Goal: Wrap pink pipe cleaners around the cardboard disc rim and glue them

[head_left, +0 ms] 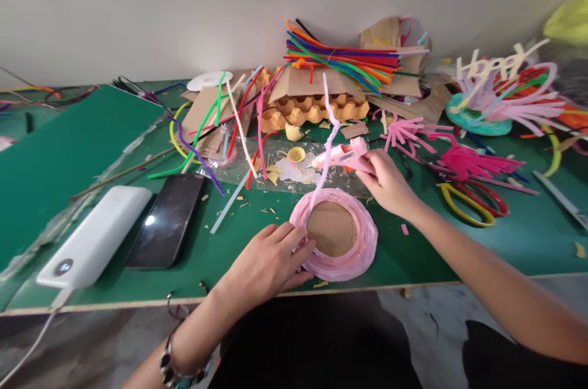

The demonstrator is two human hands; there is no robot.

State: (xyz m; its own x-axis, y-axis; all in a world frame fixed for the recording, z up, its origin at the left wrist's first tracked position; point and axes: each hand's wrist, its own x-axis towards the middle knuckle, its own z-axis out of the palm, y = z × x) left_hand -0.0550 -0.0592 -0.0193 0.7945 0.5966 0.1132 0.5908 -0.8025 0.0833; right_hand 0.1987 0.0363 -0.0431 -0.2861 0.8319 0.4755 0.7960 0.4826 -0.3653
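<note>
A round cardboard disc (331, 228) with a thick pink ring (365, 242) around its edge lies near the table's front edge. My left hand (271, 257) grips the ring's left side, fingertips on top and thumb at the lower edge. From that side a light purple pipe cleaner (327, 159) rises, bent and leaning. My right hand (386, 184) is closed around the handle of a pink glue gun (342, 155), whose nozzle points left above a plastic sheet. The gun's body passes behind the pipe cleaner; whether they touch is unclear.
At left lie a white power bank (94, 236) with a cable and a black phone (166, 222). Behind are loose pipe cleaners, an egg carton (316, 108) and a colorful pipe cleaner bundle (342, 58). Pink pipe cleaner pieces (478, 159) and a turquoise-based craft (480, 122) stand right.
</note>
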